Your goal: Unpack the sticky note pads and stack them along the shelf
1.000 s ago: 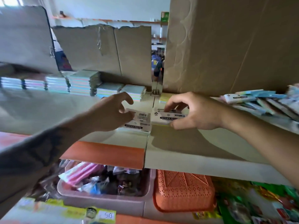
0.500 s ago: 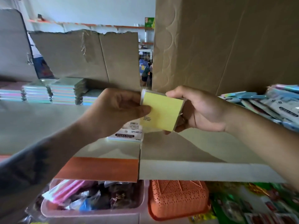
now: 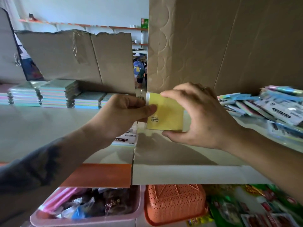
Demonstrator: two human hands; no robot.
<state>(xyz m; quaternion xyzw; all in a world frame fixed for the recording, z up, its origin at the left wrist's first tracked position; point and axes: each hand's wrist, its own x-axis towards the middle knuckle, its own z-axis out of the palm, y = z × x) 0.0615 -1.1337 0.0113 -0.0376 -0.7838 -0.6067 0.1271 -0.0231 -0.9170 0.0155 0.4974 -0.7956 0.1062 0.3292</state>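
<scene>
Hands, left (image 3: 124, 115) and right (image 3: 196, 115), pinch yellow pad (image 3: 165, 112) above shelf (image 3: 49, 128); peel wrap slowly, keeping pad flat.

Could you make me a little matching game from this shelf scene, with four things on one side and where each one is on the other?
Things:
1. yellow sticky note pad
2. stacked pastel pads
3. orange basket
4. loose pile of packaged pads

Places:
A. on the right end of the shelf
B. below the shelf, near the middle
C. held between the left hand and the right hand
D. lined up at the back left of the shelf

Pairs: 1-C, 2-D, 3-B, 4-A
</scene>
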